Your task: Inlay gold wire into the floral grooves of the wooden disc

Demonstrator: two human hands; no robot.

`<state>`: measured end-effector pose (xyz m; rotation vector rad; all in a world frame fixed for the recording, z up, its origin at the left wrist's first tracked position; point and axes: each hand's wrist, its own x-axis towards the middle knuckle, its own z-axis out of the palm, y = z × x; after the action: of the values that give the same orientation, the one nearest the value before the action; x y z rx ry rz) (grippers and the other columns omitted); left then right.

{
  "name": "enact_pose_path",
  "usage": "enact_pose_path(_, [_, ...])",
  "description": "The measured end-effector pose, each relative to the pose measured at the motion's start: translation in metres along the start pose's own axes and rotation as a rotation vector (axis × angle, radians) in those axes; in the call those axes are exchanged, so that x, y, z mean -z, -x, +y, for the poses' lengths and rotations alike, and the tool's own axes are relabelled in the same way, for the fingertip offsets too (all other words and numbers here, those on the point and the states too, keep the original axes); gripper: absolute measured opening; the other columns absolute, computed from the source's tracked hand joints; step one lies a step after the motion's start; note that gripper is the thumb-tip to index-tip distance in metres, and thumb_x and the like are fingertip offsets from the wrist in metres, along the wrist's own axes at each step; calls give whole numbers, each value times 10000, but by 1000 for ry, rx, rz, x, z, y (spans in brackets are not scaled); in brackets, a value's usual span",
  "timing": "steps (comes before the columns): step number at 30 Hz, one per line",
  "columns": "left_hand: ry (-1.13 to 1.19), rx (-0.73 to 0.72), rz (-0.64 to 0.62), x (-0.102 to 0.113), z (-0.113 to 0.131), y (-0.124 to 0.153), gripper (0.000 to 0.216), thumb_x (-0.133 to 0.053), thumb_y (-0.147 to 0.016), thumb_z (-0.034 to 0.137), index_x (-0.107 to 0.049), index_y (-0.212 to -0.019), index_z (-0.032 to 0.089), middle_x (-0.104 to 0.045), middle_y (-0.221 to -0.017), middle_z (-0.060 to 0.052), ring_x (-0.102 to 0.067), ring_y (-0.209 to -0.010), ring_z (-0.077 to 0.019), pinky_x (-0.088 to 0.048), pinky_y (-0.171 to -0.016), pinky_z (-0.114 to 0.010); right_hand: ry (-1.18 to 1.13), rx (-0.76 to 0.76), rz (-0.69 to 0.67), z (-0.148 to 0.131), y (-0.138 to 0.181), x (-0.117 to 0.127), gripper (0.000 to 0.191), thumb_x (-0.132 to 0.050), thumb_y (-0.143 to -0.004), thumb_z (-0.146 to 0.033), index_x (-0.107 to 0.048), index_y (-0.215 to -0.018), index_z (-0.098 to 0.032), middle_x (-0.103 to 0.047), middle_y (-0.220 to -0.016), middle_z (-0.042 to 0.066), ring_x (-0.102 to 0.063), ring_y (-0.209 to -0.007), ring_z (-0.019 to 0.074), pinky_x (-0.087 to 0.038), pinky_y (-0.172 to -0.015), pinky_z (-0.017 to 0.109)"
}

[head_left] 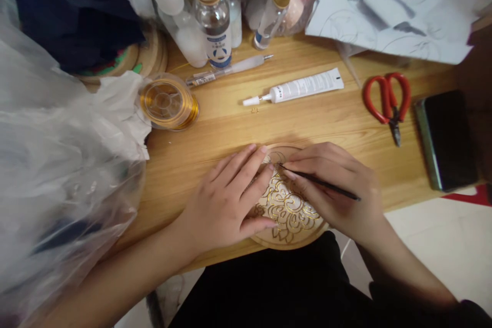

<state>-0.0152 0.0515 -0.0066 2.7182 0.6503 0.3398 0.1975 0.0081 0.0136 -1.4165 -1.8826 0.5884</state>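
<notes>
I've got the disc [285, 246] at the bench's [226, 130] near edge, btwn hands. Gold outlines [292, 203] cover mid/lower, looks mostly done; top has bare drawn lines [277, 156], prob. left to do. L grip [225, 205]: relaxed, fingers spread flat on disc. R grip [342, 179]: pinching thin black tool [326, 184], tip nr disc top.

The tan disc [283, 246] carries gold outlines [289, 206], apparently a floral pattern.
</notes>
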Motion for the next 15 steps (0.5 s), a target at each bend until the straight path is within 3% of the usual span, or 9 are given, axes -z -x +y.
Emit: enact_pose_path(15, [16, -3, 4, 1, -1, -1, 624, -506, -900, 567, -532, -1309, 96, -463, -1422, -217, -424, -1327, -349, -409, -1021, -478, -1, -17, -5, 1, 1, 1, 185, -664, -812, -98, -670, -970, -194, -716, -913, 57, -661, -858, 192, -542, -737, 362])
